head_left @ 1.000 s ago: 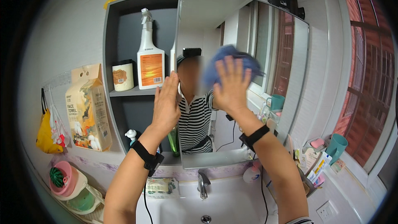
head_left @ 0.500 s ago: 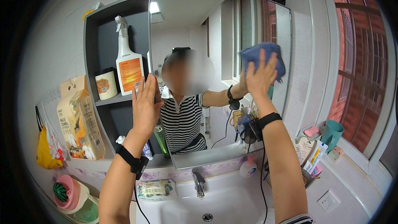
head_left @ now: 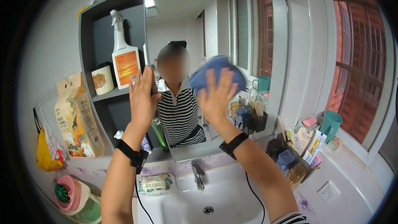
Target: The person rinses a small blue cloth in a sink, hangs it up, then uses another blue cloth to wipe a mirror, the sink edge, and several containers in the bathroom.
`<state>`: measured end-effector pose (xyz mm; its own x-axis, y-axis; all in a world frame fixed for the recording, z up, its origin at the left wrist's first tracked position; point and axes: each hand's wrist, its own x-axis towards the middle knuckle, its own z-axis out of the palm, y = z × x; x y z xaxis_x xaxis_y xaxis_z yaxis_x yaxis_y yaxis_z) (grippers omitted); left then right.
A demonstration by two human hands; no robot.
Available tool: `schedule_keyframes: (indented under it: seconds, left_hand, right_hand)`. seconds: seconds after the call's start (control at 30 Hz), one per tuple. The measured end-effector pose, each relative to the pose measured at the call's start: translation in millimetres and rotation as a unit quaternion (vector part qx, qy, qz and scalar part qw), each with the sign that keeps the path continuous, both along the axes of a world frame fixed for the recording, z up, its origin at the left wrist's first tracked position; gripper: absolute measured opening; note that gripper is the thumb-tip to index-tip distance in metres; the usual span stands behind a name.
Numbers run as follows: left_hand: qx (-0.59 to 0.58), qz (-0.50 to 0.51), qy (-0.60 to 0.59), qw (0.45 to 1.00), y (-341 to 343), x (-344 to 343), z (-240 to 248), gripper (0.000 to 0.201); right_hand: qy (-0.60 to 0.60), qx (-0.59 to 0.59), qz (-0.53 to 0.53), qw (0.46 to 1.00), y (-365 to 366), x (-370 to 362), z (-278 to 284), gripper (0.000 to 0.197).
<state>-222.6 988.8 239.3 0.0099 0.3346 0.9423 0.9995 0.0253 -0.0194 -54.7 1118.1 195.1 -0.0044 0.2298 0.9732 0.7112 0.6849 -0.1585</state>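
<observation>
A blue cloth [head_left: 216,74] lies against the mirror [head_left: 178,20], left of its right half's window reflection. My right hand [head_left: 219,95] presses it flat to the glass with spread fingers and carries it along; the motion blurs both a little. At the mirror's left edge my left hand [head_left: 142,97] rests upright, fingers stretched out, touching the edge and holding nothing that I can see. Just beside it, on the open shelf [head_left: 108,95], stands a white spray bottle [head_left: 126,64] with an orange label.
A cream jar [head_left: 102,79] shares the shelf. Below are the sink [head_left: 232,182], its faucet [head_left: 198,175] and a pack of wipes [head_left: 156,184]. At right, a caddy holds cups [head_left: 286,159] near a teal mug [head_left: 330,126]. A towel pack [head_left: 78,120] hangs at left.
My right hand has swept the cloth leftward and slightly down across the mirror. My left hand stays at the mirror's edge. The whole view has shifted slightly.
</observation>
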Motion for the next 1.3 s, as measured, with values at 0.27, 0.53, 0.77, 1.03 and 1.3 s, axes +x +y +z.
schedule_keyframes:
  seconds: [0.27,0.53,0.77,1.03,1.3]
  left_hand:
    - [-0.006,0.071,0.031,0.997,-1,6,4,0.082]
    - [-0.011,0.051,0.020,0.998,-1,0,7,0.084]
    - [0.004,0.002,0.011,1.000,4,-3,3,0.083]
    - [-0.015,-0.003,0.037,0.999,-6,-13,1,0.064]
    - [-0.026,0.121,0.114,0.986,-4,-2,8,0.058]
  right_hand:
    - [-0.251,0.098,0.053,0.962,13,30,-17,0.067]
    - [0.183,-0.044,-0.098,0.977,86,118,8,0.058]
    - [0.354,-0.179,-0.067,0.915,80,97,17,0.060]
    - [-0.131,0.011,0.045,0.990,-34,-36,-27,0.064]
    - [-0.413,0.178,0.123,0.885,-24,-33,-75,0.062]
